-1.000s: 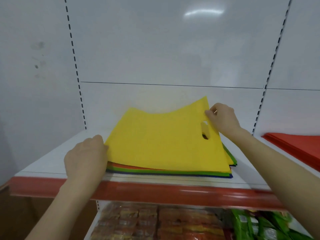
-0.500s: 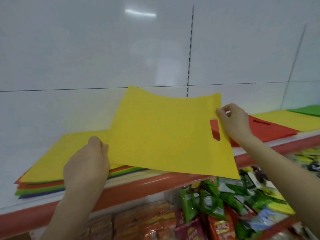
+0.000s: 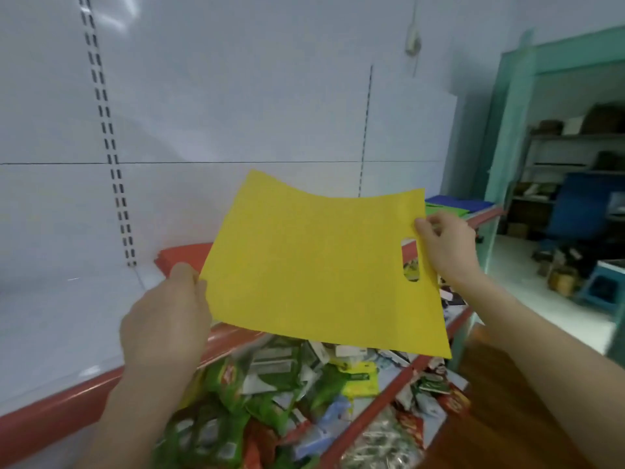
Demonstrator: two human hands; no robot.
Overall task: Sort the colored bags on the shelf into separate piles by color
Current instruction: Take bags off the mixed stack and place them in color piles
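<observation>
The yellow bag [image 3: 321,265] is in the air in front of the shelf [image 3: 61,319], flat and a little tilted, and it touches only the two hands. The left hand [image 3: 165,319] pinches the left edge near the lower corner, with fingers curled round the edge. The right hand [image 3: 446,245] grips the right edge in the upper part, fingers closed on the material. The near edge of the bag reaches out past the red front rail [image 3: 50,412] and hangs over the snack packets [image 3: 270,384] on the lower level. The far edge bends a little upward before the white back wall, apart from it. On the shelf, the red pile [image 3: 182,255] lies just behind the left corner of the bag (partly hidden by it). The green pile [image 3: 443,208] and the blue pile [image 3: 453,200] lie further right, behind the right hand
</observation>
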